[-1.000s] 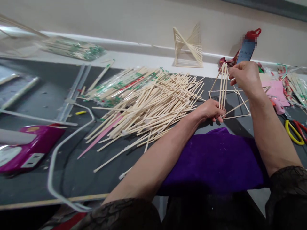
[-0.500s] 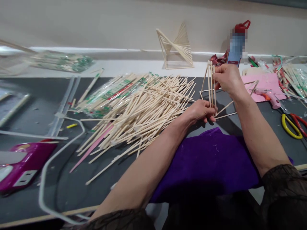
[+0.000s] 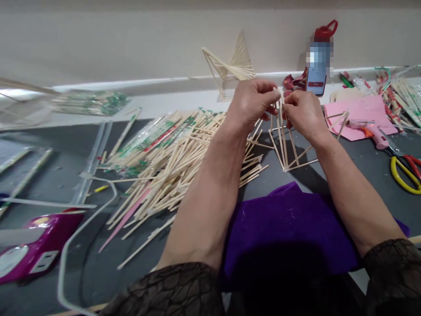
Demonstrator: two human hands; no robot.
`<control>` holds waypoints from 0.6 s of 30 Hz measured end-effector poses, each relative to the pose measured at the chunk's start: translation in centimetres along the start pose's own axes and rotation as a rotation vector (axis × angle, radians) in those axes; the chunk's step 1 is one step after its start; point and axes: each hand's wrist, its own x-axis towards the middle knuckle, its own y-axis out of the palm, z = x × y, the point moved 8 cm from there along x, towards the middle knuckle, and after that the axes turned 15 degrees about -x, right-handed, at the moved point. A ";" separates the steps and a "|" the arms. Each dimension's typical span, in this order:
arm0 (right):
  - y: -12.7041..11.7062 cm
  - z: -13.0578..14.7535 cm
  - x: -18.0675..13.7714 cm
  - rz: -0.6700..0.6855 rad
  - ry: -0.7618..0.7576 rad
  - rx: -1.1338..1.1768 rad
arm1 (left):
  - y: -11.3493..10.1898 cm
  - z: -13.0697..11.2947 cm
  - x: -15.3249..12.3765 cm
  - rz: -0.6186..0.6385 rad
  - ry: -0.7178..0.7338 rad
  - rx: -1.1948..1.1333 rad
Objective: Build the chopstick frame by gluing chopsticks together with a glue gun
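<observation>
A frame of thin wooden sticks (image 3: 280, 140) stands on the dark table, its sticks meeting low down at one corner. My left hand (image 3: 253, 102) is closed in a pinch at the frame's upper end, fingertips against the stick tops. Just to its right, my right hand (image 3: 302, 113) pinches one of the upright sticks near the top. The exact contact of the fingertips is partly hidden. Left of the frame lies a large heap of loose wooden sticks (image 3: 184, 162), partly covered by my left forearm. A finished-looking twisted stick model (image 3: 230, 66) leans at the wall.
Right of my hands lie a pink glue gun (image 3: 378, 136), pink sheet (image 3: 362, 112) and scissors (image 3: 404, 175). A phone (image 3: 316, 81) stands behind. Purple cloth (image 3: 283, 224) covers the front edge. At left are packaged sticks (image 3: 95, 103), a magenta device (image 3: 49, 237) and a white cable (image 3: 64, 263).
My left hand has risen from the frame's lower corner to its top, beside my right hand. The right hand still grips near the top. The view has shifted slightly.
</observation>
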 end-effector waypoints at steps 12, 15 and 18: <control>0.8 0.1 0.0 0.056 0.013 -0.159 | 0.2 2.0 1.2 0.144 -0.048 -0.141; 0.7 0.2 -0.2 0.044 0.022 -0.168 | 0.2 1.8 1.2 0.171 -0.037 -0.152; 0.6 0.2 -0.3 0.030 0.024 -0.162 | 0.2 1.8 1.1 0.171 -0.040 -0.141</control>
